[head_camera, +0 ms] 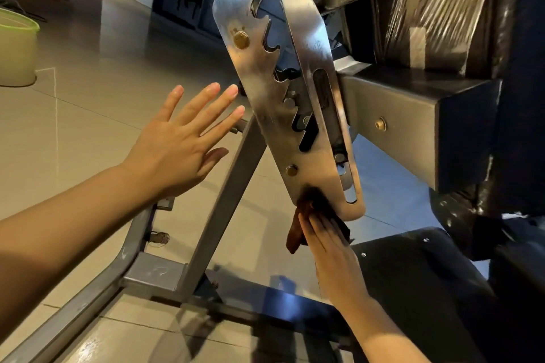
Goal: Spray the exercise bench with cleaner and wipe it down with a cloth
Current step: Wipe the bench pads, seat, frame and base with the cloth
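The exercise bench's grey steel frame fills the view from low beside it. A shiny notched adjustment plate slants down the middle, bolted to a grey square beam. My right hand presses a dark brown cloth against the plate's lower edge; the fingers lie fairly straight over the cloth. My left hand hovers with fingers spread, just left of the plate, holding nothing. The black bench pad rises at the right. No spray bottle shows.
A pale green plastic bucket stands on the beige tiled floor at the far left. The bench's base rails run across the bottom. A black padded part sits low at the right.
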`<state>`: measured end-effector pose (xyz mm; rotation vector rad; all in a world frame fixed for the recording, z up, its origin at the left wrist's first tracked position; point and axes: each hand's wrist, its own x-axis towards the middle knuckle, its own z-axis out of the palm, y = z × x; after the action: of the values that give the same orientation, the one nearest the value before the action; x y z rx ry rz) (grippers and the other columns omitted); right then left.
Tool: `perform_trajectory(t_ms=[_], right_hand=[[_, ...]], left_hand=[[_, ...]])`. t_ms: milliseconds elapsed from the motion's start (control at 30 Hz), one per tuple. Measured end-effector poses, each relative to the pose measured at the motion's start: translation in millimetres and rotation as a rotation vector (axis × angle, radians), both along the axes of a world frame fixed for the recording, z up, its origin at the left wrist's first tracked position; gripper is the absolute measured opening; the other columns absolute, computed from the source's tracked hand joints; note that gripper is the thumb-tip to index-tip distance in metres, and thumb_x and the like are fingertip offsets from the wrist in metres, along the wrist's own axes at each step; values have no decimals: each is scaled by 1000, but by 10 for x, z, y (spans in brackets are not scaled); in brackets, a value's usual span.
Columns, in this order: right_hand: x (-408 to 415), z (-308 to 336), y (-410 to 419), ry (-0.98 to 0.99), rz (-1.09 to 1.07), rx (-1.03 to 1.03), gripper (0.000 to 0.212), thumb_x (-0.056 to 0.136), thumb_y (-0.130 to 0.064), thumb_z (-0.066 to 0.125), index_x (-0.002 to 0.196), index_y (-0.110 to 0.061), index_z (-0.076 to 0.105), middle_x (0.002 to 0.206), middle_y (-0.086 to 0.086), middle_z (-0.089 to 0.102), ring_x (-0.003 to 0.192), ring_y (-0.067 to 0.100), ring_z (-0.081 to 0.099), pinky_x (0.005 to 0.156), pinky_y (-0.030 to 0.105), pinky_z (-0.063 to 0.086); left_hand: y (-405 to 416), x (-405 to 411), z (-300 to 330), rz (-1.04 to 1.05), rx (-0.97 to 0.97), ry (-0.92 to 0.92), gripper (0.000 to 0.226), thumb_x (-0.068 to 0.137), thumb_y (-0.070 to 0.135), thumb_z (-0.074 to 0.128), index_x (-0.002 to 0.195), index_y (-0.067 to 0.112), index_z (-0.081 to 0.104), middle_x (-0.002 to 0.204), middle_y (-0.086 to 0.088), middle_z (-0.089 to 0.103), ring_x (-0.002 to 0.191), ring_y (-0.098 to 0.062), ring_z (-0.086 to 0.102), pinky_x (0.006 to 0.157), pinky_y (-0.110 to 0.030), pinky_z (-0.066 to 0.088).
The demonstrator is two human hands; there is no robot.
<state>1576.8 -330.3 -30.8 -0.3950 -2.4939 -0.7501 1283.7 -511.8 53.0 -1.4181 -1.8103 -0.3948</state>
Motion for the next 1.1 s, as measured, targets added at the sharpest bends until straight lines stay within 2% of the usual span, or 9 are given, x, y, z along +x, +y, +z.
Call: perform_trajectory(t_ms=[133,200,300,367,433,533,667,867,1100], right_hand=[[-485,477,-307,178,226,81,51,87,-7,52,137,-12,41,138,7,50,129,27,43,111,44,32],[-855,697,-340,202,225,188,46,90,-14,48,135,-11,42,135,10,53,129,28,42,108,48,38],[-1028,706,-248,184,171,218,52,85,-16,59,134,-8,44,133,13,55,127,30,47,100,49,47],[-825,516,-148,165,182,228,54,83,-16,65,133,-10,44,136,9,47,128,28,44,100,49,47],[-586,385,-90,150,173,185,57,81,-13,71,132,-12,44,133,8,53,126,28,46,96,48,49],[-405,352,-105,95,68,51,83,64,-6,86,135,-12,42,126,13,64,117,34,61,91,45,51],[-133,307,-98,3,-55,-16,98,58,-1,89,140,-14,37,133,13,60,117,34,62,92,45,49],[-405,499,-152,130,113,-39,83,66,2,83,137,-9,41,139,13,51,129,32,46,101,49,39],[-458,679,-205,156,207,-72,75,70,5,78,135,-11,44,132,14,60,125,32,54,99,45,48]], left_hand=[[-54,-64,-23,9,-17,-8,64,98,53,13,153,20,21,160,-9,15,148,-31,13,115,-58,16],[-75,-88,-9,10,-16,-8,64,98,53,12,153,21,20,160,-9,15,148,-31,13,115,-58,16],[-107,-86,47,4,-5,-24,65,98,53,14,152,19,24,160,-10,17,147,-32,15,114,-60,19],[-136,-110,79,4,5,-23,64,98,53,14,152,19,26,159,-11,18,146,-33,16,114,-60,19],[-167,-142,76,3,-2,-15,64,98,53,15,152,19,24,160,-11,18,147,-32,15,114,-59,18],[-219,-172,45,12,-23,-34,64,98,53,15,153,20,22,160,-10,16,147,-32,15,114,-59,18],[-258,-132,-3,12,-49,-36,63,98,53,17,152,21,22,159,-10,19,146,-32,18,112,-60,22],[-199,-34,-128,-26,-92,-19,61,98,52,18,151,22,24,157,-11,26,143,-33,24,110,-60,25],[-4,62,-183,-76,-108,-26,61,99,52,16,150,21,26,156,-11,28,143,-33,26,110,-61,27]])
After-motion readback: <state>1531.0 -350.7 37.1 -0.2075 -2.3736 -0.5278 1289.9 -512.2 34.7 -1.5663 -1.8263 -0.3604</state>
